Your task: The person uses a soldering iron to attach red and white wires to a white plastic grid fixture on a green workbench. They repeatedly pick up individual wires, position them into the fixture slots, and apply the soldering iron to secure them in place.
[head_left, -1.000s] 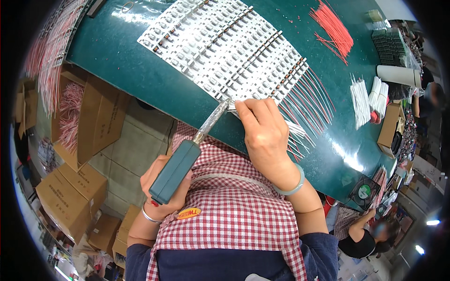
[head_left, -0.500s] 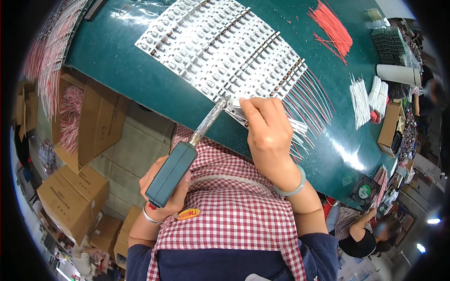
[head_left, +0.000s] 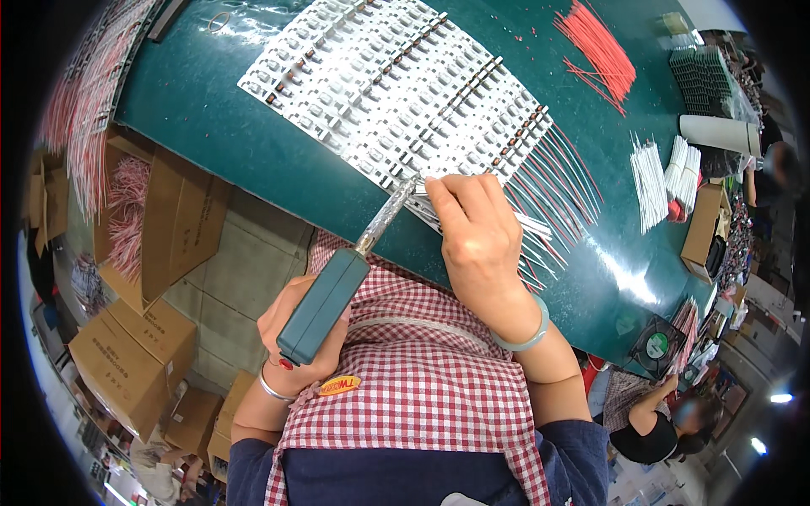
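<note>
My left hand [head_left: 305, 325] is wrapped round the dark green body of a soldering gun [head_left: 325, 304]. Its silvery barrel [head_left: 384, 221] slants up and right, with the tip at the near edge of a white circuit board panel [head_left: 371, 110]. My right hand [head_left: 481, 240] is closed in a pinch beside that tip, thumb and forefinger on the end of a white wire at the board; the fingers partly cover it. Red and white wires [head_left: 557, 190] trail off the panel's right edge, some passing under my right hand.
The panel lies on a green table [head_left: 211, 143]. Loose red wires [head_left: 597, 51] lie at the far right, white wire bundles [head_left: 648, 185] nearer, by a small fan [head_left: 656, 344]. Cardboard boxes [head_left: 135, 363] stand on the floor at left. A co-worker [head_left: 654, 422] sits at lower right.
My left hand and the soldering gun have shifted slightly right and up, the tip sliding a little along the board's edge. My right hand has moved slightly left.
</note>
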{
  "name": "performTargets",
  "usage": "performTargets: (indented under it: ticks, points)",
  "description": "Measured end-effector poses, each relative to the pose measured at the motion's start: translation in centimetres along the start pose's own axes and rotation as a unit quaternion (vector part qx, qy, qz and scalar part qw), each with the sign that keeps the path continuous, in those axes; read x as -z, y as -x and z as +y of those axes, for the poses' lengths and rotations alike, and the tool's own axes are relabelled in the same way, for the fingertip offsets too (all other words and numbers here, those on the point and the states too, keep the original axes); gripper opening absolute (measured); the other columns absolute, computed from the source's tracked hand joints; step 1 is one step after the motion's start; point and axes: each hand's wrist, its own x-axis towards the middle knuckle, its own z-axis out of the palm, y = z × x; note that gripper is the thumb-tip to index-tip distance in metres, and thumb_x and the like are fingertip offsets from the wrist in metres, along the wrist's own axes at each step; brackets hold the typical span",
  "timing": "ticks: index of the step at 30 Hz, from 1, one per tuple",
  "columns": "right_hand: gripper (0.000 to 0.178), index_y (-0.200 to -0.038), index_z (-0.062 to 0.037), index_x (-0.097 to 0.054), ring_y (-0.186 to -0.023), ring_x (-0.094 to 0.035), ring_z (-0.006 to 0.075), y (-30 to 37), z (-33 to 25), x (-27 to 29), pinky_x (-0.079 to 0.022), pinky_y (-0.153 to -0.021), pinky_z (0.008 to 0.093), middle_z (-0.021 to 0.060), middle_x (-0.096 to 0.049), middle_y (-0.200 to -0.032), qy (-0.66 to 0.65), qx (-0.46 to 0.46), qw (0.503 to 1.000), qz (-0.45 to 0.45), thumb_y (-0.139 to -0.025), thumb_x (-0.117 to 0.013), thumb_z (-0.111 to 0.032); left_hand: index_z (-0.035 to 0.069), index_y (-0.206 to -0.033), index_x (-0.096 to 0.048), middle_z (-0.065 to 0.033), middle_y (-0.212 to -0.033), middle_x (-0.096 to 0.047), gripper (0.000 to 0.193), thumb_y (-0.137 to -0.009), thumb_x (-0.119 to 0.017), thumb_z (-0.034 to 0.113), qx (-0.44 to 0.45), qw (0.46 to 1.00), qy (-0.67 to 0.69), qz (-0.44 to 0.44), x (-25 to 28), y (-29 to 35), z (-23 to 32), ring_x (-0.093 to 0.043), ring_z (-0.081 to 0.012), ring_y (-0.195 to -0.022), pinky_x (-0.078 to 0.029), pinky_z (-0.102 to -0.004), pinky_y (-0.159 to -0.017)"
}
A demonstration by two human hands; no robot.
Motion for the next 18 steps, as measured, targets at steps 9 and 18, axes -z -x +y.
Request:
performTargets:
  ticks: [9, 18]
  points:
    - [0.037, -0.102, 0.0084, -0.068, -0.080, -0.056, 0.0266, 0.0, 0.1, 0.1, -0.051, -0.068, 0.0344, 0.0131, -0.061, -0.092, 0.002, -0.001, 1.000, -0.003, -0.065, -0.066, 0.001, -0.006, -0.092, -0.072, -0.0149, -0.086, -0.068, 0.020, -0.072, -0.076, -0.005, -0.008, 1.000, -0.003, -0.007, 0.3, 1.3, -1.0, -0.069, -0.0265, -0.071, -0.056, -0.0328, -0.062]
    - [0.036, -0.103, 0.0080, -0.069, -0.081, -0.058, 0.0266, 0.0, 0.3, 0.3, -0.051, -0.067, 0.0348, 0.0131, -0.062, -0.093, -0.011, -0.014, 1.000, 0.023, -0.067, -0.066, 0.002, -0.008, -0.100, -0.072, -0.0207, -0.099, -0.073, 0.026, -0.075, -0.077, -0.002, 0.033, 0.999, 0.021, -0.007, 0.3, 1.9, -1.2, -0.074, -0.0286, -0.083, -0.060, -0.0333, -0.072]
